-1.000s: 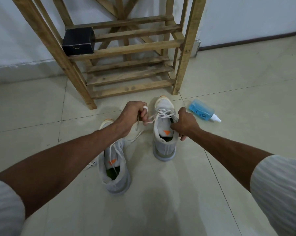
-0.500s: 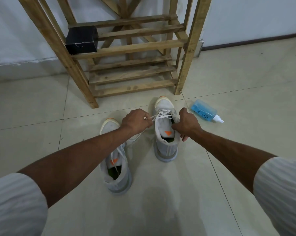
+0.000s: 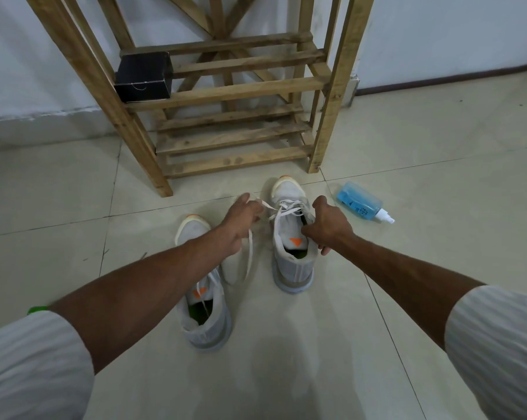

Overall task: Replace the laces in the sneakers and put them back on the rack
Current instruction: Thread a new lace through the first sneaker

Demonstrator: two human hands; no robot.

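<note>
Black box (image 3: 144, 77): sits at the left end of a middle shelf of the wooden rack (image 3: 235, 160), against the wall.

Left sneaker (image 3: 207, 328): pale grey knit, whitish sole with an orange rim at the toe, orange mark inside, green insole. Stands on the tiled floor (image 3: 59, 192) nearest the person, partly under the left forearm. Long axis runs near to far, toe toward the rack, tilted slightly left.

Left hand (image 3: 241, 219): fingers curled round the white lace (image 3: 288, 207), pulling a strand out sideways; a loose loop hangs below the hand onto the floor between the shoes.

Right sneaker (image 3: 289, 268): same make, farther off, just before the rack's lowest shelf. Upright, heel toward the person, toe at the rack. Lace criss-crossed loosely over the front eyelets only.

Right hand (image 3: 326, 225): clamped on the sneaker's right collar edge, thumb at the opening.

Blue spray bottle (image 3: 359, 204): lying on its side, near the right sneaker, white nozzle pointing right.
</note>
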